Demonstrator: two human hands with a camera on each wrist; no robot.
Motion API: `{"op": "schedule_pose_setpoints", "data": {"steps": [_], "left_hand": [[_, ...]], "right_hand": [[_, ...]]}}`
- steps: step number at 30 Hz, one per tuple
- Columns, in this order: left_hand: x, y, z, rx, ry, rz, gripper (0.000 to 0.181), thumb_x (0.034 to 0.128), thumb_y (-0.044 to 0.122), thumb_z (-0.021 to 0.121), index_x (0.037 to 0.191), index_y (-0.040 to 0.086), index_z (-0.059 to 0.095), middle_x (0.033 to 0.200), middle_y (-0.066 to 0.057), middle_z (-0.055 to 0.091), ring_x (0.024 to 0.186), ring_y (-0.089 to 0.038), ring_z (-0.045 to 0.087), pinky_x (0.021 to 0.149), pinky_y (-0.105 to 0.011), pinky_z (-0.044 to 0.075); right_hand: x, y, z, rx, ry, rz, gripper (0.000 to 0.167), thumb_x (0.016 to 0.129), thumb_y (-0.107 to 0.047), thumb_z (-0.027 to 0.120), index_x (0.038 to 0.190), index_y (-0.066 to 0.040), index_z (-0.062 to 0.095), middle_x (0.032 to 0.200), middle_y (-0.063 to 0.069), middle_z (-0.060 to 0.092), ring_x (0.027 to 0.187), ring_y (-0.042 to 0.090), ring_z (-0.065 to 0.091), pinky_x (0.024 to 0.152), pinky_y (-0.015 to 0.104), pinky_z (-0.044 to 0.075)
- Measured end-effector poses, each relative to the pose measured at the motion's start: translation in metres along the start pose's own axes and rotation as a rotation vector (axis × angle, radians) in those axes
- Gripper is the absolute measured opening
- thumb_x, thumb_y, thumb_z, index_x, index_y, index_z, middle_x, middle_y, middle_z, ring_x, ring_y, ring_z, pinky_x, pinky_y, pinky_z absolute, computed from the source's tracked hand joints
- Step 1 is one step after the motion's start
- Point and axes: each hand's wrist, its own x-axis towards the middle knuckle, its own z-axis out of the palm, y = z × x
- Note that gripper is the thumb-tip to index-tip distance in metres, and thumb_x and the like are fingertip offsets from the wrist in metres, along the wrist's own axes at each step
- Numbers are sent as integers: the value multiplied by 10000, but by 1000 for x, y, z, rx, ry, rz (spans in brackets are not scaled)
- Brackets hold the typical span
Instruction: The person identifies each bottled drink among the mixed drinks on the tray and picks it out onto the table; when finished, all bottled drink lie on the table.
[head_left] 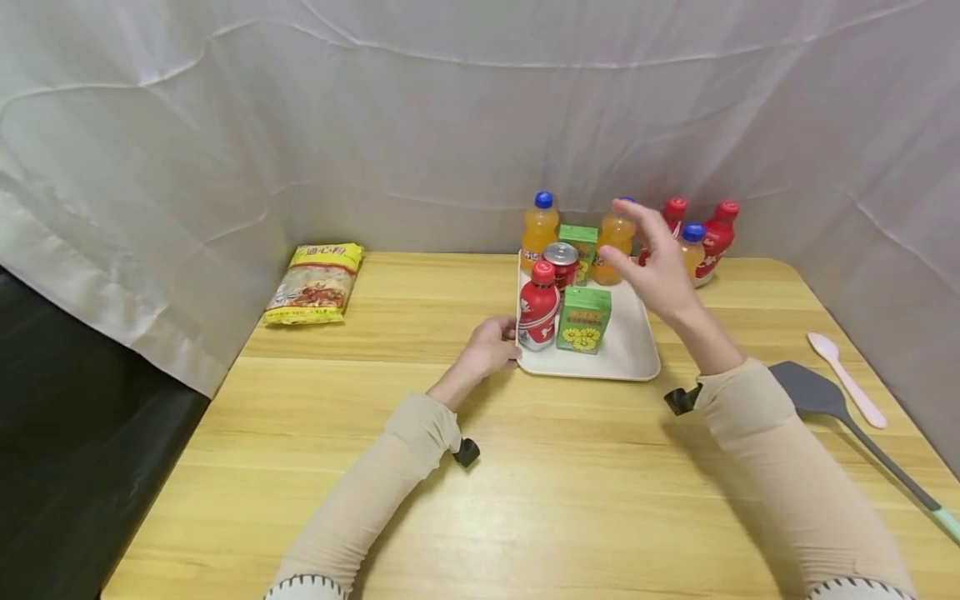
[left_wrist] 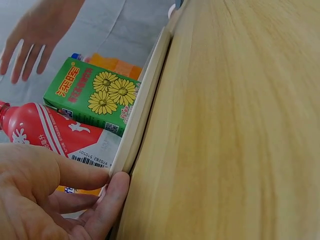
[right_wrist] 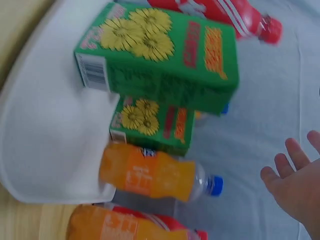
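The left hand [head_left: 487, 348] holds the left rim of a white tray [head_left: 630, 354]; in the left wrist view its thumb and fingers [left_wrist: 118, 186] pinch that rim. On the tray stand a red bottle [head_left: 538, 308], a green carton [head_left: 583, 321], a red can [head_left: 562, 262], another green carton [head_left: 579, 242] and two orange bottles [head_left: 540, 225]. Above the tray's right side the right hand [head_left: 660, 271] hangs in the air, fingers spread and holding nothing. In the right wrist view that hand [right_wrist: 297, 185] is beside an orange bottle [right_wrist: 150, 172] with a blue cap, not touching it.
Right of the tray, at the back, stand two red bottles [head_left: 717, 242] and an orange bottle [head_left: 692, 250], partly behind the right hand. A yellow food packet [head_left: 315, 285] lies at the back left. A grey spatula [head_left: 813, 390] and a pink spoon [head_left: 847, 379] lie at the right.
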Motion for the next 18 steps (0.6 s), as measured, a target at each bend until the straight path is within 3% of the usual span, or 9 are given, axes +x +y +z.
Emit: {"op": "schedule_pose_setpoints", "data": {"steps": [4,7,11,18], "left_hand": [[0,0,1,8,5,5,656,912,-132,615,1544,-33,472,1263,-191,599,1015,-252,651,809,-305,688],[0,-1,1,15,6,11,653,908,-135,616,1539,-35,478,1259,-194,600,999,-240,643,794,-293,686],[0,-1,1,14,3,10,657,909,-136,617,1542,-34,475,1261,-194,599,996,-238,642,788,-286,684],[2,-2,1,6,6,19,662,888,-149,610,1530,-50,482,1245,-204,612,965,-241,658,776,-289,687]], "right_hand": [[-4,1,16,-172,-105,-14,645,966,-287,765,1559,-236,517,1615,71,469,1482,331,373,1232,670,350],[-7,4,26,-266,-165,-25,647,946,-373,785,1539,-264,550,1625,69,451,1448,345,360,1142,672,410],[-10,7,34,-353,-250,-63,685,923,-438,796,1540,-270,552,1670,77,388,1478,369,319,1142,680,409],[-12,9,45,-496,-393,-58,787,870,-558,804,1537,-217,562,1741,48,257,1600,422,160,1238,820,197]]}}
